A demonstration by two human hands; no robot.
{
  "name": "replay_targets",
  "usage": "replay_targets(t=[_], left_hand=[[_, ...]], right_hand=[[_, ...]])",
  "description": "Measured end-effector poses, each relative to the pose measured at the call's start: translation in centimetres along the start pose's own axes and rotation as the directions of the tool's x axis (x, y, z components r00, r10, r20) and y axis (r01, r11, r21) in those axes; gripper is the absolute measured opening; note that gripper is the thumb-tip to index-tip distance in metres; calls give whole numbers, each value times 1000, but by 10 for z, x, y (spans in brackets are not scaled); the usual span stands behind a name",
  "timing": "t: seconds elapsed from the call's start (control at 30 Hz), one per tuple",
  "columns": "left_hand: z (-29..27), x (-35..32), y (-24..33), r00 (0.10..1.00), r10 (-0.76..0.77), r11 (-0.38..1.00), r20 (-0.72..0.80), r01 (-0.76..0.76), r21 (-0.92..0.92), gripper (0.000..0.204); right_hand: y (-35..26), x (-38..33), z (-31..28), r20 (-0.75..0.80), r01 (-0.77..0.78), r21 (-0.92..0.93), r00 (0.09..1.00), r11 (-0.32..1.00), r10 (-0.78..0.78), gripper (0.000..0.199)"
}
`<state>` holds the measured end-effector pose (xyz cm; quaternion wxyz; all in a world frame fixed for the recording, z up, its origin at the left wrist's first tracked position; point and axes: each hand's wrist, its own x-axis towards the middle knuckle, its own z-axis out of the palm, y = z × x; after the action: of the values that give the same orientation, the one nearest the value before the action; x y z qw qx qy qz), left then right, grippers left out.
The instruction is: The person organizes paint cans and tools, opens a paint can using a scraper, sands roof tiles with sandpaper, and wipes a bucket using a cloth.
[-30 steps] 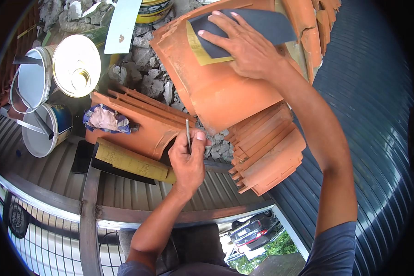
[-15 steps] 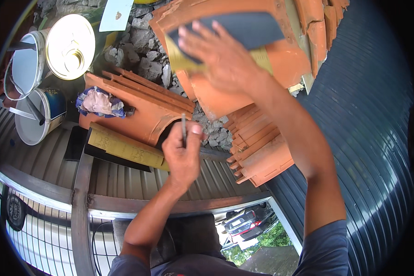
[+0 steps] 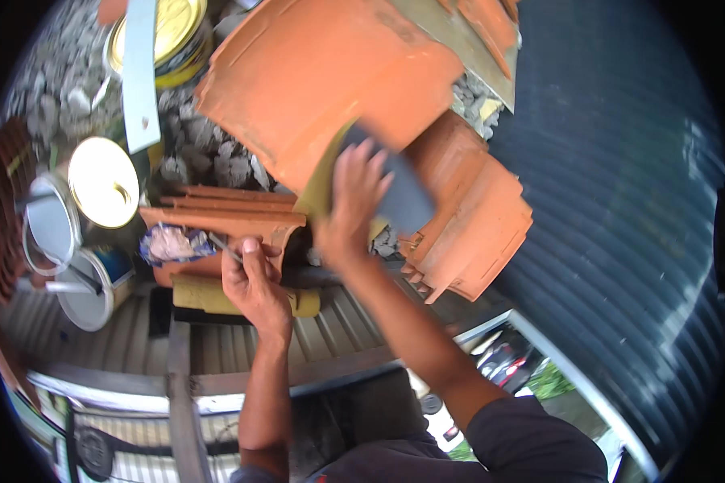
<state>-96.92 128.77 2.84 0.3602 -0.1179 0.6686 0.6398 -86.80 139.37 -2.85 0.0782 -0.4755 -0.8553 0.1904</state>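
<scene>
My left hand (image 3: pixel 258 283) is closed round a thin grey rod-like tool (image 3: pixel 225 247), whose kind I cannot make out. My right hand (image 3: pixel 353 197) lies over a dark flexible sheet with yellow backing (image 3: pixel 407 197), its fingers on the dark face and the thumb side by the yellow edge. Blurred and tilted, the sheet stands at the lower edge of a large orange roof tile (image 3: pixel 338 80). Beneath my left hand, a yellow-backed roll (image 3: pixel 209 296) rests beside another orange tile (image 3: pixel 286 233). A crumpled purple and pink bundle (image 3: pixel 176 243) sits on that tile.
Stacked orange tiles (image 3: pixel 479 217) stand at right, beside dark corrugated roofing (image 3: pixel 612 201). To the left are white buckets (image 3: pixel 89 302), a shiny can lid (image 3: pixel 103 181), a pale flat strip (image 3: pixel 141 80) and grey rubble (image 3: pixel 193 137). A metal beam (image 3: pixel 181 386) runs below.
My right hand has drawn the dark sheet off the large tile, toward me. My left hand has shifted left with the thin tool. The whole view has also shifted.
</scene>
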Motion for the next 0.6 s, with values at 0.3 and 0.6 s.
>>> replay_targets(t=[0.3, 0.6], left_hand=[[0, 5, 28, 976, 194, 937, 97, -213, 275, 23], [94, 45, 15, 829, 319, 659, 460, -543, 521, 30]], right_hand=[[59, 74, -26, -326, -266, 478, 831, 837, 451, 83], [-25, -119, 0, 176, -343, 791, 920, 506, 349, 63]])
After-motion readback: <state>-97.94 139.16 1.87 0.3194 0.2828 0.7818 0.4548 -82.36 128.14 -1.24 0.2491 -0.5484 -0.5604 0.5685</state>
